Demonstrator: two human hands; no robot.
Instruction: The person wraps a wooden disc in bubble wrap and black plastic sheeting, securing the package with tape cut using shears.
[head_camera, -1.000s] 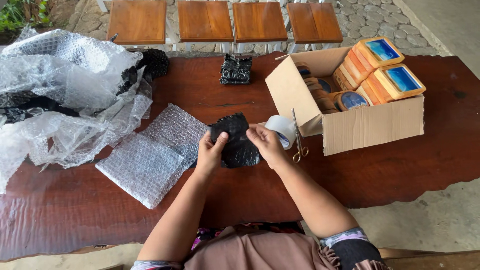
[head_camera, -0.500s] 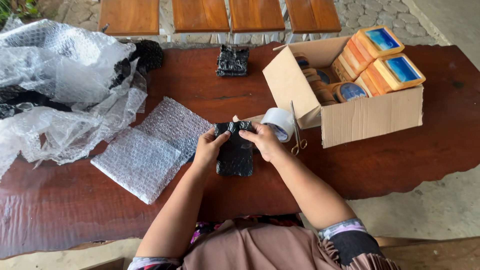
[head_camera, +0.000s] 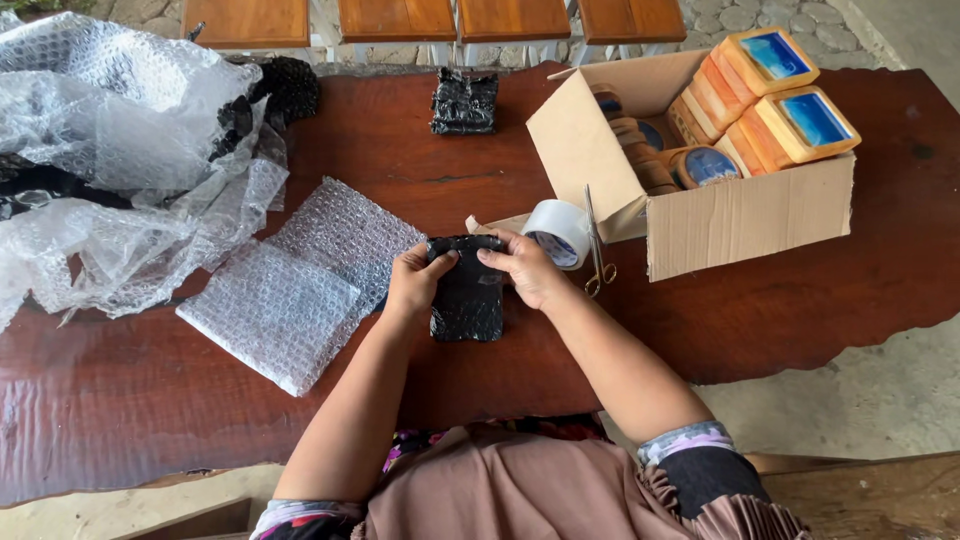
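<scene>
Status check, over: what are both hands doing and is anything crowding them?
Left hand and right hand both grip the black wrapped bundle on the wooden table. Tape roll and scissors close beside the right hand. Bubble wrap sheet by the left.

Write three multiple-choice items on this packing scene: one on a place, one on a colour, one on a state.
1. Where is the roll of tape?
A. inside the cardboard box
B. on the table beside the scissors
C. on the clear bubble wrap

2. What colour is the bundle that both hands hold?
A. black
B. orange
C. white

3. How is the cardboard box?
A. taped shut
B. flattened
C. open, with wooden pieces in it

Answers:
1 B: the roll lies on the table next to the scissors, in front of the box.
2 A: the left hand and the right hand grip a black wrapped bundle.
3 C: its flaps stand open and orange-framed wooden pieces show inside.
</scene>
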